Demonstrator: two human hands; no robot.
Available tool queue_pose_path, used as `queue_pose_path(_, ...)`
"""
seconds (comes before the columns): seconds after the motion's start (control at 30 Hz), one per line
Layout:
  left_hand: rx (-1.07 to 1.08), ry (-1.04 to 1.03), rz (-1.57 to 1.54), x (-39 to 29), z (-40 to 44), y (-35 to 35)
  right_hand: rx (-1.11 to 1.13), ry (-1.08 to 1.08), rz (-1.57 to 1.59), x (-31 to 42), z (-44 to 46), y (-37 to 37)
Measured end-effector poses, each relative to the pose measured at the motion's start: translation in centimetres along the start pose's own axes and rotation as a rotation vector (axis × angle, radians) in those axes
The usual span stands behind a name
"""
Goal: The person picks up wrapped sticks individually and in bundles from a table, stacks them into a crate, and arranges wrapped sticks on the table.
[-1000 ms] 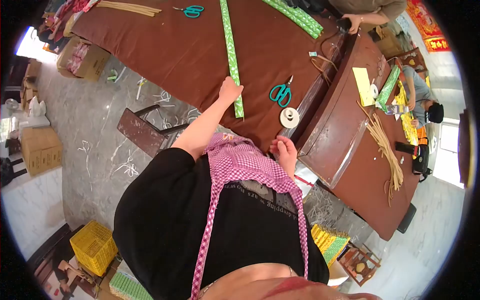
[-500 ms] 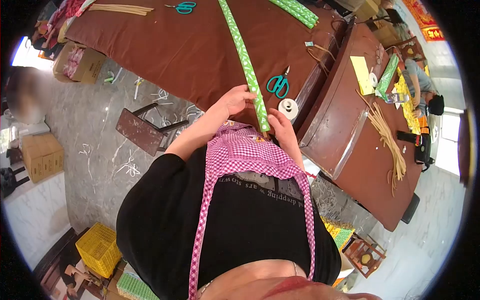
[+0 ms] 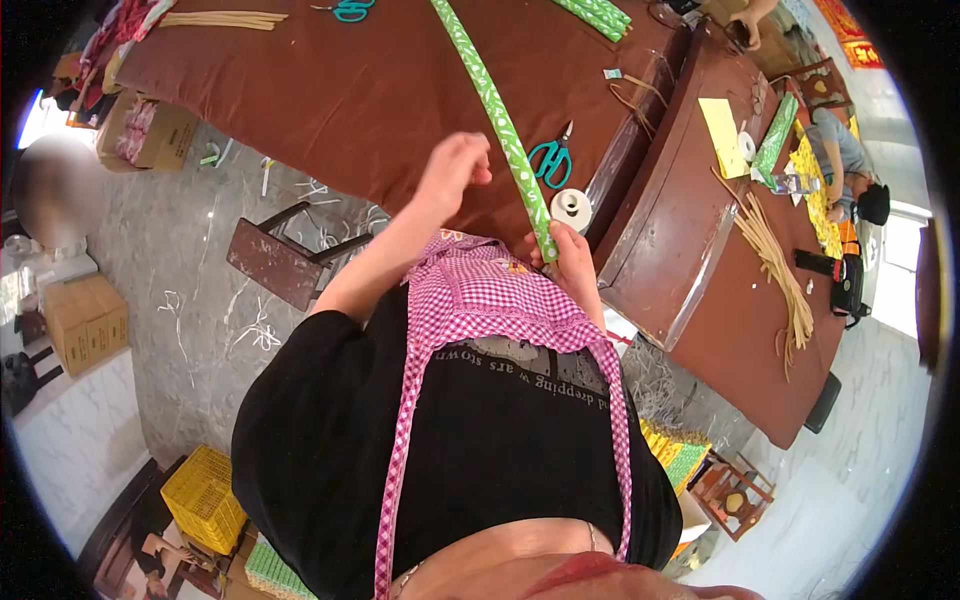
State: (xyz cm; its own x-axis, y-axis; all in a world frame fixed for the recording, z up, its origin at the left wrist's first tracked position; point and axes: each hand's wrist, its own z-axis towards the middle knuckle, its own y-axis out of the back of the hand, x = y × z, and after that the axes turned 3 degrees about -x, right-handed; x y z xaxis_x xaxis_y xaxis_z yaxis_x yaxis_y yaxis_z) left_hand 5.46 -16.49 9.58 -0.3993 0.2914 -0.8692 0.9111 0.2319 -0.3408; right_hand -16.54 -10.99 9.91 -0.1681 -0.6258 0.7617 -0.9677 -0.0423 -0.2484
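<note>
A long green strip with a white pattern (image 3: 497, 115) runs from the top edge down to its near end by the apron. My right hand (image 3: 572, 256) is closed on that near end. My left hand (image 3: 455, 172) is raised just left of the strip, apart from it, its fingers curled and slightly blurred, with nothing visible in them. Beside the strip on the right lie teal-handled scissors (image 3: 552, 160) and a white tape roll (image 3: 571, 209), the roll close to my right hand. All of these are over the brown-covered table (image 3: 330, 110).
More green strips (image 3: 597, 17), tan strips (image 3: 225, 19) and other teal scissors (image 3: 352, 10) lie farther off. On the right-hand table (image 3: 690, 230) are tan strips (image 3: 775, 265) and yellow paper (image 3: 723, 138). A co-worker (image 3: 845, 165) is beyond it. A stool (image 3: 275, 262) stands left.
The strip's near end has come toward my body and right, and my right hand has taken hold of it. My left hand held the strip, then let go and moved up and left.
</note>
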Motion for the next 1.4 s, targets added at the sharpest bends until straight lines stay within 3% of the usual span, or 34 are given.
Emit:
queue_pose_path(0.1,0.249,-0.394,-0.316,-9.2,-3.2,-0.6,-0.017,-0.004,0.018,-0.7,0.3,0.5)
queue_pose_path(0.13,0.441,-0.589,-0.400,-12.3,-4.6,-0.3,-0.019,0.002,0.006,-0.6,0.2,0.4)
queue_pose_path(0.17,0.799,-0.616,-0.607,-15.3,-5.5,0.2,-0.020,0.009,-0.006,-0.6,0.2,0.3)
queue_pose_path(0.23,1.125,-0.861,-0.451,-20.8,-9.2,0.7,-0.034,-0.003,-0.006,-0.6,0.3,0.2)
queue_pose_path(0.27,0.986,-0.925,-0.501,-21.8,-11.6,0.3,-0.033,-0.004,0.002,-0.7,0.4,0.2)
queue_pose_path(0.33,1.183,-1.058,-0.661,-23.7,-13.6,0.0,-0.033,-0.013,0.026,-0.8,0.4,0.4)
queue_pose_path(0.4,1.152,-1.120,-0.979,-23.5,-15.6,-2.5,-0.029,-0.013,0.039,-0.9,0.5,0.5)
queue_pose_path(1.4,1.018,-1.160,-0.616,-21.9,-13.2,-2.2,-0.070,-0.015,0.120,-0.8,0.0,0.4)
